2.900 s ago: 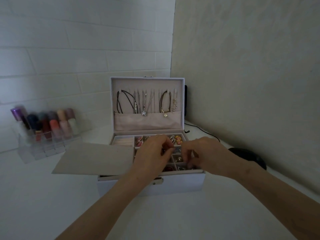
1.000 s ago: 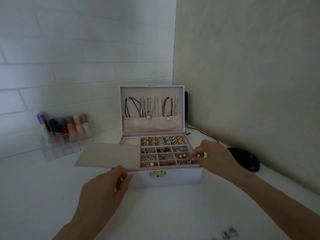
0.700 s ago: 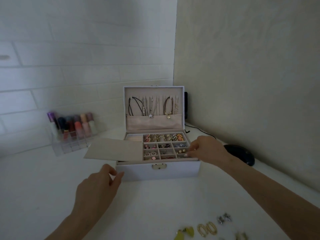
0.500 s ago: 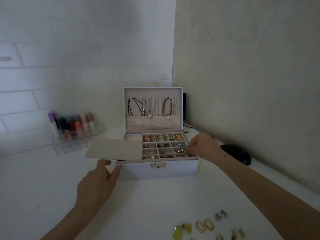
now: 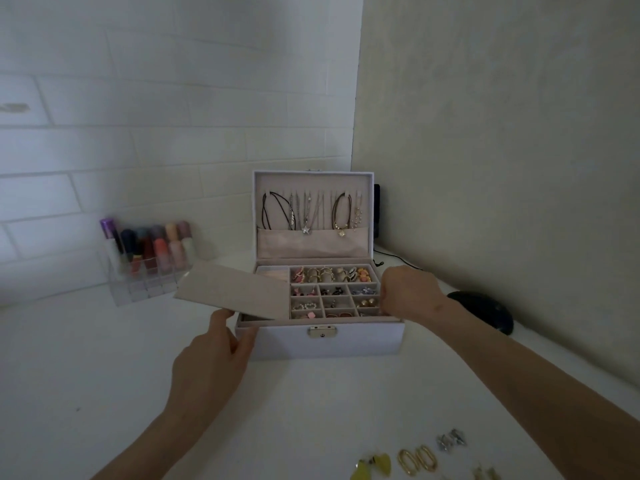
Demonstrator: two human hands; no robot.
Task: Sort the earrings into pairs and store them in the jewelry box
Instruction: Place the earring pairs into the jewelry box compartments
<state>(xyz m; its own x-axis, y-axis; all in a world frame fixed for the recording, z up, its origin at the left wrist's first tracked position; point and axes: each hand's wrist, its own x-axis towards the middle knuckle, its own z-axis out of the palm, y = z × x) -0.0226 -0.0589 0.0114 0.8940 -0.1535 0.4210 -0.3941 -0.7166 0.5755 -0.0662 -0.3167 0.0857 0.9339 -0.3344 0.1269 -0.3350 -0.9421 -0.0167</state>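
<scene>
Head: left hand (image 5: 214,362) touches jewelry box (image 5: 363,342), grip loose.

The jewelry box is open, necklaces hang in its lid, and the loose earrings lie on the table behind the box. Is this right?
Not fully. The head view shows the jewelry box open and necklaces hanging in its lid, but the loose earrings lie on the table in front of the box, toward the person's right, not behind it.

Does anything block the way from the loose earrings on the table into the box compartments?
Nothing visible. The box lid stands open, the compartments are uncovered; the beige flap covers only the left side.
</scene>
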